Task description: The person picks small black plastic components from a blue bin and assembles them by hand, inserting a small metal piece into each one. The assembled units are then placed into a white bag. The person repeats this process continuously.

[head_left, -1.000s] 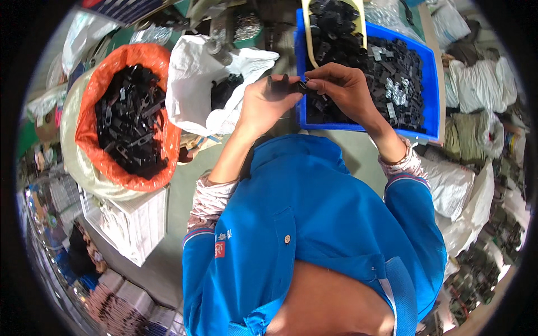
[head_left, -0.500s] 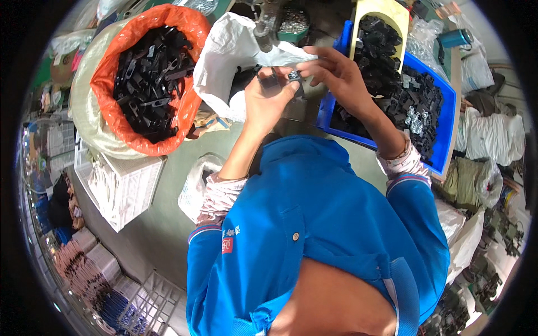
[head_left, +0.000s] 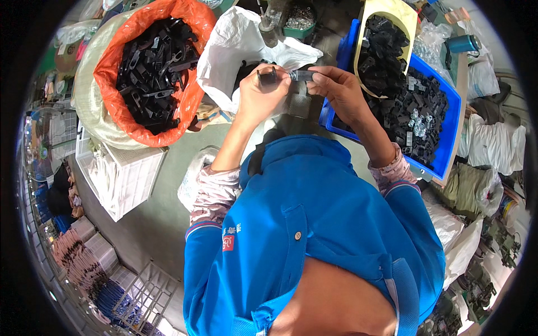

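Observation:
My left hand [head_left: 256, 99] is closed on a black plastic bracket [head_left: 268, 77], held up in front of an open white sack [head_left: 216, 61]. From the right comes my right hand [head_left: 343, 94], its fingertips pinching a small black plastic piece [head_left: 305, 75]. That piece lies level, its left end close to my left thumb. A small shiny metal part [head_left: 293, 75] shows between the two hands; whether it is fixed to the black piece I cannot tell. Behind the hands stands a metal machine spindle [head_left: 268, 31]. Black parts lie partly hidden inside the white sack.
An orange-lined sack [head_left: 106, 73] of black plastic parts stands at left, above a white crate [head_left: 134, 179]. At right, a blue bin [head_left: 448, 134] holds small black pieces and a few metal bits. A yellow tub [head_left: 406, 33] of black parts rests on it. A green dish [head_left: 298, 32] holds small metal pieces.
My right hand has gone from spread fingers above the metal part to pinching a black piece beside my left hand. My left hand has shifted slightly left, still holding the bracket.

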`<state>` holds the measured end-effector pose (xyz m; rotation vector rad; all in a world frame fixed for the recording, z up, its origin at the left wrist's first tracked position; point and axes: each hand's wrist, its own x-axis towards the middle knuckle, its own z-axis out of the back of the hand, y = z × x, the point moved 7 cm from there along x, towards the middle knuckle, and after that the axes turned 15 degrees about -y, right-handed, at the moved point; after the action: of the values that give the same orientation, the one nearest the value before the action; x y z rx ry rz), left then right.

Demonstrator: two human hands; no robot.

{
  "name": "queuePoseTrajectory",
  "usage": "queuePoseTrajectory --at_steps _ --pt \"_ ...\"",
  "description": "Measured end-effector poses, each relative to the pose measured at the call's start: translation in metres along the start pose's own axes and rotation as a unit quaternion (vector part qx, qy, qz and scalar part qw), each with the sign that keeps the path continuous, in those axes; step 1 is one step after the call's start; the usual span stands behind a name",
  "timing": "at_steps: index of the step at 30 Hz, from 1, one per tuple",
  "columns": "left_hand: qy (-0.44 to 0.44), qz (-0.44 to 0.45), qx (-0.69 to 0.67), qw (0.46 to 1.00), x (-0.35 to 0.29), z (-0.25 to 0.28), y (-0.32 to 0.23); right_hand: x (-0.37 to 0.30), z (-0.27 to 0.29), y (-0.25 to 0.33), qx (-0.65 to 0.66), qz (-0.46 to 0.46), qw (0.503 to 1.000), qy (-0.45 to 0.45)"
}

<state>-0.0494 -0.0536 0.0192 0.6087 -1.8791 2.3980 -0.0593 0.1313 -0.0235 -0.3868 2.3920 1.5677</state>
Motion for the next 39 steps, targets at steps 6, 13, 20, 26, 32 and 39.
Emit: queuePoseTrajectory --at_steps 6,13,20,26,32,39 --pt "0.002 0.226 -0.101 0.969 -0.007 -0.011 0.021 -0.002 -0.006 0.012 -0.124 0.151 0.981 0.008" --pt "0.022 0.328 -0.190 0.925 -0.014 -0.012 0.052 0.014 0.008 0.000 -0.059 0.058 0.996 -0.021" --pt "0.187 0.363 -0.256 0.876 -0.028 -0.012 0.021 0.012 0.016 0.040 -0.073 0.090 0.993 0.001" --pt "0.252 0.356 -0.227 0.871 -0.040 -0.024 0.010 0.011 0.006 0.054 -0.165 0.143 0.975 0.053" --pt "0.273 0.357 -0.218 0.866 -0.043 -0.029 0.007 0.011 0.005 0.057 -0.206 0.151 0.964 0.077" --pt "0.276 0.372 -0.233 0.855 -0.049 -0.036 0.008 0.011 0.009 0.056 -0.203 0.147 0.964 0.086"
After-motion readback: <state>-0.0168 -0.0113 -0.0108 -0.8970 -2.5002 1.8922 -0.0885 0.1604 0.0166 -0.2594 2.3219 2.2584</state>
